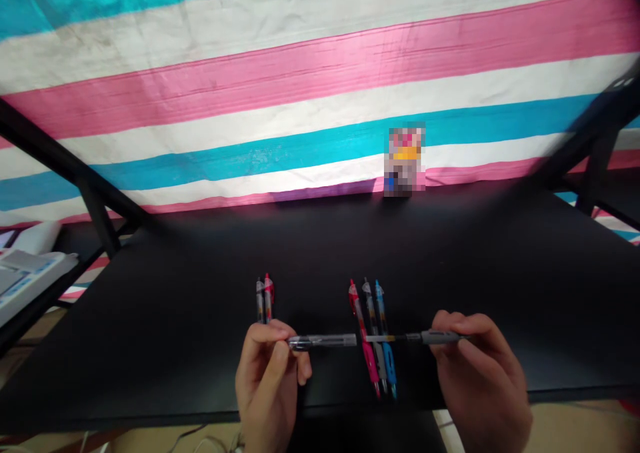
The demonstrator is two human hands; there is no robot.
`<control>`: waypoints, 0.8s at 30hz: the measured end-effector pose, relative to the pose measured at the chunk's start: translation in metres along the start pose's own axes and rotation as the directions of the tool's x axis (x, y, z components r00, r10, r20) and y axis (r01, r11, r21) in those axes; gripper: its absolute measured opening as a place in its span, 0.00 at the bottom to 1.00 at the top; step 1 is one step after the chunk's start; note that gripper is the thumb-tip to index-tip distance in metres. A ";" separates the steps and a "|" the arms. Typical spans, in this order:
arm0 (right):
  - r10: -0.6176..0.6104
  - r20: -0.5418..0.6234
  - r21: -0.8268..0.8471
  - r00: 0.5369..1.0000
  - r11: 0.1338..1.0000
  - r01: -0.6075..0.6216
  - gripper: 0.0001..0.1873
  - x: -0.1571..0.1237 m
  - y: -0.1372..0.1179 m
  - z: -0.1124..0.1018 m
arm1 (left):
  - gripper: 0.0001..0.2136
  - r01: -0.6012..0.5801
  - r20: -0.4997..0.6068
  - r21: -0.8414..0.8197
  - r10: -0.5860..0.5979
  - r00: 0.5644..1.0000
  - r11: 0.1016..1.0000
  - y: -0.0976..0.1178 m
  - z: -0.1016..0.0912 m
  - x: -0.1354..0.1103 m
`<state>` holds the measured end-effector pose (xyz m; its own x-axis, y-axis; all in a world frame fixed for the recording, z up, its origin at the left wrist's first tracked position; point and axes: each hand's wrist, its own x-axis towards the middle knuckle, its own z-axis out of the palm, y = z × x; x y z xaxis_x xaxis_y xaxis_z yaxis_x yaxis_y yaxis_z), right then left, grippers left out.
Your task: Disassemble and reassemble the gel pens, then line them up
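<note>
Pinched between the thumb and fingers of my left hand (270,376) is a clear pen barrel (325,341), lying level with its tip end toward the right. My right hand (483,379) grips a pen refill with a grey grip section (440,337), its thin end aimed at the barrel. A small gap separates the two parts. Under them on the table lie three pens side by side: a red pen (369,359), a grey pen (370,299) and a blue pen (389,359). Beyond my left hand, a black pen (260,301) and another red pen (269,296) lie partly hidden by the fingers.
The black table (200,259) has its front edge just below my hands. Dark metal posts (95,206) rise at both sides. A striped sheet (250,106) hangs behind, with a pixelated patch (404,163) before it. White equipment (35,273) stands at the left.
</note>
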<state>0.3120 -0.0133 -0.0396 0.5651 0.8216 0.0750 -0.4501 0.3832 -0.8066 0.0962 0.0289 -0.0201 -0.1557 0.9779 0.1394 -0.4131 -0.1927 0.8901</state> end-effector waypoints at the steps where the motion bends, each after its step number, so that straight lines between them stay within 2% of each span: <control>1: -0.001 0.004 -0.005 1.000 1.000 0.001 0.02 0.000 0.000 0.000 | 0.07 -0.001 0.003 -0.003 0.001 1.000 1.000 0.000 0.000 0.000; 12: -0.012 0.028 -0.043 1.000 0.999 0.013 0.02 0.001 0.001 -0.003 | 0.05 0.014 0.026 0.009 -0.014 1.000 1.000 -0.009 -0.008 -0.003; 15: -0.021 0.086 -0.066 0.996 0.997 0.027 0.02 0.001 0.002 -0.006 | 0.04 0.008 0.060 0.021 -0.009 0.998 1.000 -0.011 -0.009 -0.004; 20: 0.020 0.330 -0.290 0.944 0.953 0.082 0.04 -0.005 0.006 -0.009 | 0.03 0.010 0.143 0.031 -0.014 0.990 0.999 -0.012 -0.008 -0.003; 24: 0.032 0.312 -0.485 0.950 0.865 0.130 0.05 -0.011 0.007 -0.003 | 0.04 0.022 0.111 0.037 -0.025 0.994 0.999 -0.008 -0.004 -0.001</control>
<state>0.3048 -0.0207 -0.0475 0.3067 0.9239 0.2287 0.0196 0.2341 -0.9720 0.0959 0.0293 -0.0295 -0.0450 0.9855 0.1638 -0.3833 -0.1684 0.9081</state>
